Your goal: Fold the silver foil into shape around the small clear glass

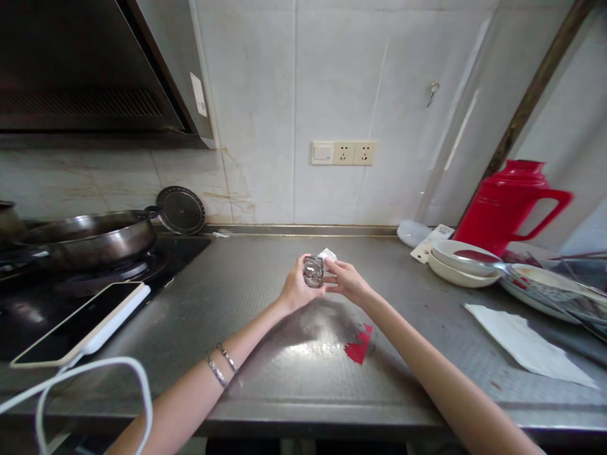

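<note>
Over the middle of the steel counter [265,328], both my hands meet around a small clear glass [313,271]. My left hand [296,287] wraps its fingers round the glass and holds it up off the counter. My right hand [346,280] is closed in a pinch on a small white cloth or tissue [327,255] pressed against the glass's right side. Two bracelets [220,364] sit on my left wrist.
A wok [90,237] sits on the stove at left, with a phone [80,323] and white cable [95,373] near the front edge. Stacked bowls [462,262], plates, a red thermos jug [509,202] and a white paper sheet [521,341] lie right. A red scrap [359,346] lies mid-counter.
</note>
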Available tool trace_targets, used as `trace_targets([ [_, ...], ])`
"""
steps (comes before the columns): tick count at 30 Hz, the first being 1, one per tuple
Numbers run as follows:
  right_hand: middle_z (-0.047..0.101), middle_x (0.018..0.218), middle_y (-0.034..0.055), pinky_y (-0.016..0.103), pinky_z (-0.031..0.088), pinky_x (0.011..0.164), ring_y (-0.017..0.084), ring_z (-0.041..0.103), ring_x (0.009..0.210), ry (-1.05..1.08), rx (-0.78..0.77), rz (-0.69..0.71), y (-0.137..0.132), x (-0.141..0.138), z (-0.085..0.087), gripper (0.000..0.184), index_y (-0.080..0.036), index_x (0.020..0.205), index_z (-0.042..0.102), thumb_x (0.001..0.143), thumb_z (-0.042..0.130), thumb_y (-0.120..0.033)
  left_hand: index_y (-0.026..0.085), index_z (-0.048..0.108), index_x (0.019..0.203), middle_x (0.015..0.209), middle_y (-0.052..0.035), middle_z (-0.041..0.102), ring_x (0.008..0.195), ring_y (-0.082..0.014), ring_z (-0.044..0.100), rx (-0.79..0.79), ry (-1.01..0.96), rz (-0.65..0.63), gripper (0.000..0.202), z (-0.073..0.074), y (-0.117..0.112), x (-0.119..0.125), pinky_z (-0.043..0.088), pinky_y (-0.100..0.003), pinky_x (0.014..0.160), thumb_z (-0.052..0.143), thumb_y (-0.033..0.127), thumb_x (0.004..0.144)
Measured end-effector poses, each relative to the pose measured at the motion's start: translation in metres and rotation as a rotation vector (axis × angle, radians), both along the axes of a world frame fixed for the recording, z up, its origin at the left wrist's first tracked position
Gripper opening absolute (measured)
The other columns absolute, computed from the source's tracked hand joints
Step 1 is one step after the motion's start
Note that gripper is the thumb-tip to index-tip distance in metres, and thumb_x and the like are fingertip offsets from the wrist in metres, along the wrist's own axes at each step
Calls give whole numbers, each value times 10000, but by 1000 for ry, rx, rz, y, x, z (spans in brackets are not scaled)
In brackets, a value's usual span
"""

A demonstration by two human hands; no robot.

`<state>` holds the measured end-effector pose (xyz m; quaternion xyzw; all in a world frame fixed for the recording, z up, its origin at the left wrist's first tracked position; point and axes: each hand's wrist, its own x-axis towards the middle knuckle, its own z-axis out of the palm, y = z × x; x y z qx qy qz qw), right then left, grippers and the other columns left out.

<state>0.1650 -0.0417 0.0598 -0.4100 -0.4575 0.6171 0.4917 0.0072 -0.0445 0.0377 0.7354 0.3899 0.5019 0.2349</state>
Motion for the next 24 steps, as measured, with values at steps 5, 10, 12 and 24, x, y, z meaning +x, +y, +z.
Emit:
trace_targets([
  [5, 678, 875, 64, 290, 543, 664, 195, 632, 843, -167, 180, -106, 7, 0, -3, 395, -156, 805, 674, 712, 682, -541, 195, 392, 1214, 1058, -74, 644, 913, -202, 638, -34, -5, -5, 751, -1, -1, 0, 496, -322, 829, 778, 272, 574],
  [10, 681, 846, 37, 319, 490, 835, 193, 611, 882, -190, 424, -47, 9, -6, -7, 478, -159, 833, 705, 742, 594, -615, 183, 419, 1178, 1080, -87, 639, 914, -204, 636, -79, -61, -4, 703, -2, -2, 2, 498, -325, 821, 779, 279, 583],
  [12, 672, 794, 27, 305, 483, 795, 200, 607, 845, -279, 506, -97, 7, -7, -8, 494, -157, 801, 705, 765, 553, -625, 179, 426, 1168, 1067, -82, 642, 906, -196, 636, -94, -107, -1, 685, -3, -1, 4, 498, -320, 820, 778, 268, 587],
  [24, 693, 826, 24, 288, 449, 757, 236, 611, 869, -424, 655, -221, -3, -9, -9, 431, -168, 890, 727, 853, 491, -526, 174, 435, 1142, 1017, -65, 633, 885, -197, 625, -81, -119, 43, 658, -3, 1, 3, 487, -326, 808, 772, 262, 584],
])
